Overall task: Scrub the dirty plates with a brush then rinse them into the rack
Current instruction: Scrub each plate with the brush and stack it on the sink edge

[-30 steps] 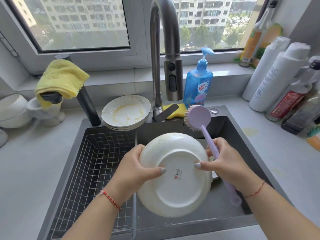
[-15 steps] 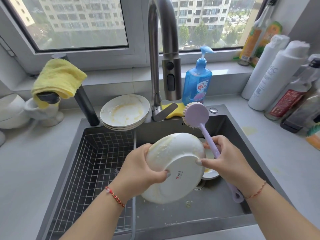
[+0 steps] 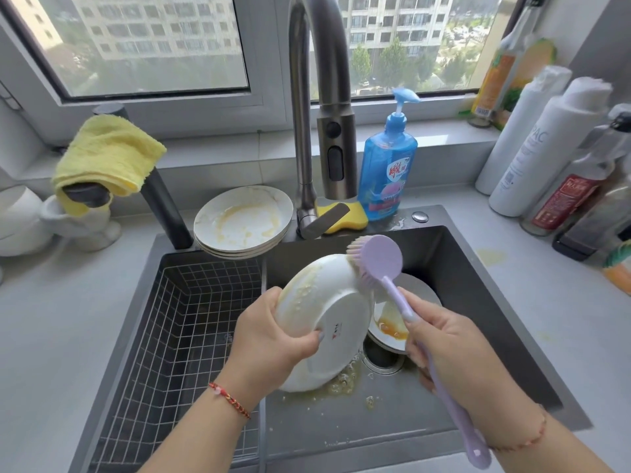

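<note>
Nearest, right hand [image 3: 454, 349]: its grip is wrapped around the lilac handle of the dish brush [image 3: 382, 259], the handle's tail running down past the wrist.
Left hand [image 3: 269, 339]: its grip holds the white plate [image 3: 327, 312] by the left rim, thumb lying across the underside near a small red mark.
White plate: tilted over the right basin of the sink [image 3: 478, 302], underside toward the camera, yellowish residue along its upper left edge, lower rim close to the basin floor.
Dish brush: round head at the plate's top right edge, bristles touching the rim.
Basin floor: yellow scraps and suds lie below the plate, beside the drain [image 3: 382, 360].
Second plate [image 3: 406, 315]: lies in the basin behind the held one, orange sauce pooled on it, partly hidden.
Wire rack [image 3: 184, 329]: a white grid basket filling the left basin, no dishes in it.
Dirty stack [image 3: 244, 221]: several plates piled on the sink's back edge, top one smeared yellow.
Faucet [image 3: 321, 114]: tall steel gooseneck, spray head hanging above the right basin; no water is seen running.
Yellow sponge [image 3: 345, 216]: behind the faucet lever, just beside the blue soap bottle [image 3: 387, 169].
Yellow cloth [image 3: 109, 155]: draped over a dark tap at far left.
Bench [image 3: 546, 302]: grey, with a yellowish stain to the right of the sink; bottles [image 3: 553, 141] crowd its far right corner.
</note>
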### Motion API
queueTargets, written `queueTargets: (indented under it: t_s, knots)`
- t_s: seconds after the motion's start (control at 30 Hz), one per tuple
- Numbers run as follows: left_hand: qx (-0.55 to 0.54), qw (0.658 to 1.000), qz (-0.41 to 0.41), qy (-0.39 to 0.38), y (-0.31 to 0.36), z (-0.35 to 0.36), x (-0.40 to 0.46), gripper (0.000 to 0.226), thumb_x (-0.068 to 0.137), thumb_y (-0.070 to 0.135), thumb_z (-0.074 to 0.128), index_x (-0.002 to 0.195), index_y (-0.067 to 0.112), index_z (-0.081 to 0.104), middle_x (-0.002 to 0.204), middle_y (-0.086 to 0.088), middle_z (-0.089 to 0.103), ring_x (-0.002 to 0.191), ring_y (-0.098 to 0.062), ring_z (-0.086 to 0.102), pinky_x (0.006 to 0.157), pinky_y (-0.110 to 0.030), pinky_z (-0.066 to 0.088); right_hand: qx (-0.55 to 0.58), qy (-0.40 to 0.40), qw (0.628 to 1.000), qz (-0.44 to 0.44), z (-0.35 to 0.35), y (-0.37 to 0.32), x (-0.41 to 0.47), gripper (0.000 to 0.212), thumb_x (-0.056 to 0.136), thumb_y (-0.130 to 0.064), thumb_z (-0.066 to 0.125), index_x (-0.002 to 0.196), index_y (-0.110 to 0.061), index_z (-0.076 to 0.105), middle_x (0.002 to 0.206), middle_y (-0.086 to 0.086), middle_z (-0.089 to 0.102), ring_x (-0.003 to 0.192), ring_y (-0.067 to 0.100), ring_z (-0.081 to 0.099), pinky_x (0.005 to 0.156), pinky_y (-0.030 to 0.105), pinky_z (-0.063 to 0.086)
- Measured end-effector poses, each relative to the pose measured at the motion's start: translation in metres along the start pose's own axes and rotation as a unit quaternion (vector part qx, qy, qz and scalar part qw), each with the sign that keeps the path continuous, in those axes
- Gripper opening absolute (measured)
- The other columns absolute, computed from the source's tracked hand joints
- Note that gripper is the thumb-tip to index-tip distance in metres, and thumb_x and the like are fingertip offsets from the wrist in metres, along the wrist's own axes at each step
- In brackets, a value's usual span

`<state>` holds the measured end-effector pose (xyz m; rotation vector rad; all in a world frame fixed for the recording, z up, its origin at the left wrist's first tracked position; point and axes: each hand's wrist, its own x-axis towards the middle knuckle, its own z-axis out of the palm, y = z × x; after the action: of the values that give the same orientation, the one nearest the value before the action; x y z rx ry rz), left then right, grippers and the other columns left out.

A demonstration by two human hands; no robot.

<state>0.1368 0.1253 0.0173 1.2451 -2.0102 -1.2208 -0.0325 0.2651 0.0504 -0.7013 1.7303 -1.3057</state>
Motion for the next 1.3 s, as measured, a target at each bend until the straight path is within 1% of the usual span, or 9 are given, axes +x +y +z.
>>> queueTargets:
  t_s: [0.13,0.27,0.43,0.57,0.7,0.83,0.97,1.17,1.3]
  knots:
    - [-0.013,0.999,-0.036,0.013,0.000,0.007,0.002,0.036,0.062,0.011,0.089,0.085,0.014,0.061,0.078,-0.001,0.066,0.071,-0.017,0.064,0.058,-0.026,0.052,0.000,-0.113,0.994,-0.015,0.027,-0.018,-0.020,0.047,0.098,-0.015,0.046,0.115,-0.057,0.060,0.052,-0.001,0.030,0.046,0.010,0.026,0.039,0.017,0.026]
    - [-0.016,0.999,-0.019,0.021,0.000,0.001,0.001,0.036,0.061,0.010,0.090,0.080,0.016,0.060,0.075,0.003,0.064,0.064,-0.003,0.060,0.053,-0.014,0.047,-0.025,-0.058,0.998,-0.016,0.018,-0.017,-0.011,0.047,0.098,-0.017,0.046,0.109,-0.060,0.061,0.052,0.000,0.029,0.043,0.009,0.026,0.040,0.020,0.026]
    - [-0.033,0.999,-0.003,0.016,-0.001,-0.008,-0.002,0.039,0.061,0.007,0.091,0.085,0.021,0.062,0.079,0.005,0.066,0.073,0.002,0.064,0.058,-0.013,0.050,-0.001,0.006,0.995,0.098,-0.009,-0.002,0.005,0.033,0.098,-0.015,0.042,0.115,-0.025,0.068,0.054,0.003,0.028,0.042,0.012,0.021,0.045,0.022,0.022]
    - [-0.018,1.000,-0.008,0.014,-0.001,-0.006,0.001,0.037,0.061,0.010,0.090,0.082,0.020,0.062,0.077,0.004,0.066,0.070,0.000,0.062,0.057,-0.013,0.050,-0.016,-0.050,0.997,0.061,0.008,-0.019,-0.002,0.042,0.100,-0.017,0.041,0.111,-0.049,0.066,0.051,0.000,0.030,0.041,0.011,0.025,0.040,0.020,0.027]
    - [-0.041,0.998,-0.036,0.009,0.000,0.002,0.001,0.040,0.063,0.001,0.086,0.086,0.024,0.062,0.079,0.007,0.067,0.067,-0.003,0.061,0.054,-0.010,0.046,-0.053,-0.146,0.988,-0.001,0.035,-0.037,-0.023,0.045,0.099,-0.016,0.045,0.114,-0.056,0.060,0.049,-0.007,0.030,0.043,0.006,0.026,0.039,0.017,0.025]
    - [-0.026,1.000,-0.018,0.003,-0.003,0.000,-0.001,0.036,0.062,0.007,0.089,0.082,0.018,0.061,0.075,0.003,0.066,0.064,0.001,0.061,0.055,-0.013,0.048,-0.053,-0.084,0.995,0.014,0.020,-0.032,-0.009,0.040,0.099,-0.020,0.045,0.110,-0.054,0.064,0.053,-0.002,0.026,0.042,0.009,0.025,0.039,0.019,0.025]
    - [-0.018,1.000,0.008,-0.001,-0.005,-0.007,-0.004,0.038,0.062,0.009,0.090,0.084,0.019,0.062,0.081,0.001,0.066,0.073,0.001,0.062,0.058,-0.011,0.049,-0.045,-0.002,0.996,0.083,-0.003,-0.023,0.007,0.028,0.097,-0.026,0.046,0.105,-0.036,0.071,0.051,-0.001,0.027,0.043,0.012,0.021,0.046,0.023,0.023]
    - [-0.004,1.000,0.006,-0.002,-0.005,0.000,-0.003,0.036,0.063,0.012,0.089,0.083,0.020,0.061,0.077,0.003,0.066,0.068,-0.007,0.061,0.054,-0.013,0.048,-0.051,-0.111,0.992,0.031,0.018,-0.037,-0.013,0.042,0.099,-0.018,0.043,0.109,-0.053,0.065,0.051,-0.002,0.027,0.042,0.010,0.025,0.040,0.018,0.026]
    - [-0.039,0.999,0.003,-0.015,-0.005,0.005,-0.006,0.040,0.062,0.005,0.088,0.087,0.022,0.062,0.079,0.005,0.067,0.065,0.003,0.060,0.055,-0.012,0.047,-0.066,-0.139,0.988,0.003,0.025,-0.044,-0.024,0.043,0.099,-0.018,0.044,0.110,-0.056,0.062,0.052,-0.004,0.027,0.044,0.009,0.026,0.041,0.019,0.023]
